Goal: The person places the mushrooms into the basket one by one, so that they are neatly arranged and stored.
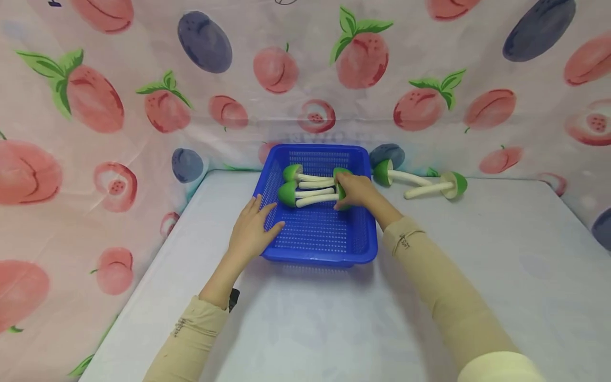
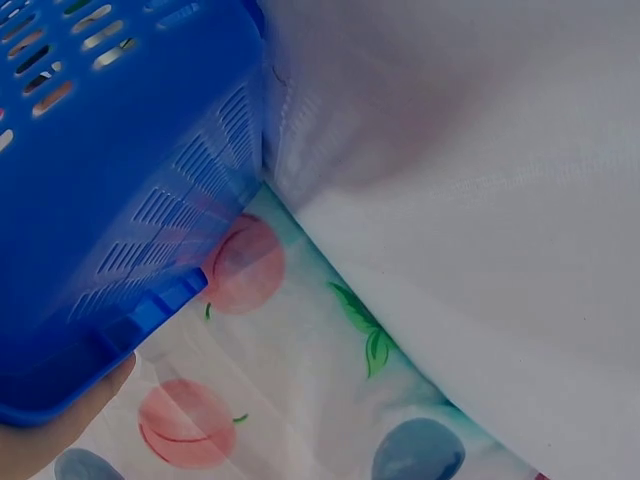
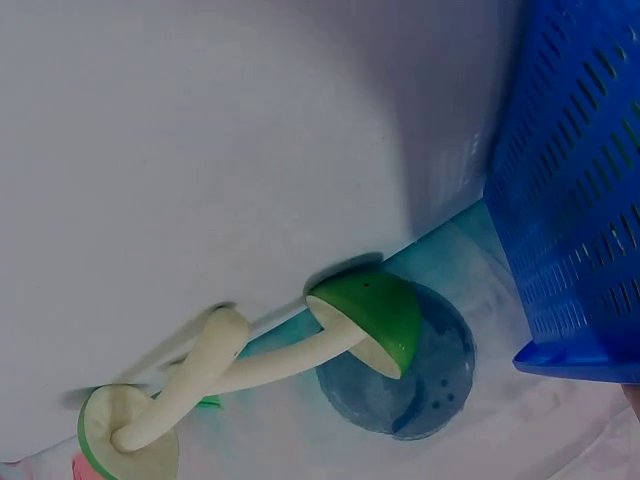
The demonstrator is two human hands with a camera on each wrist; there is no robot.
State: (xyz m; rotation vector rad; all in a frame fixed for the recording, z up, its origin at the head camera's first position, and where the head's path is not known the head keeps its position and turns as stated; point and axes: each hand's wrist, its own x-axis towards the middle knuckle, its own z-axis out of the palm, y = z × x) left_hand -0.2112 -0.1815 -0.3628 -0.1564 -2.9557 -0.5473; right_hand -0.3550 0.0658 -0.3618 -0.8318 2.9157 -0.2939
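Observation:
A blue plastic basket (image 1: 320, 258) holds several toy mushrooms with green caps and long white stems, among them one mushroom (image 1: 288, 194) at the left of the group. My right hand (image 1: 357, 190) reaches in over the right rim and grips the green cap of a mushroom (image 1: 317, 200) lying in the basket; the fingers partly cover that cap. My left hand (image 1: 250, 228) rests on the basket's left rim, fingers spread. In the left wrist view, part of a finger touches the rim (image 2: 165, 300).
Right of the basket, two more toy mushrooms lie with stems crossing: one mushroom (image 1: 383, 173) nearer the basket, another mushroom (image 1: 453, 185) farther right. A white-covered table (image 1: 315, 323) bears everything. Fruit-print cloth (image 1: 267, 116) hangs behind and along the left side, close to the basket's back.

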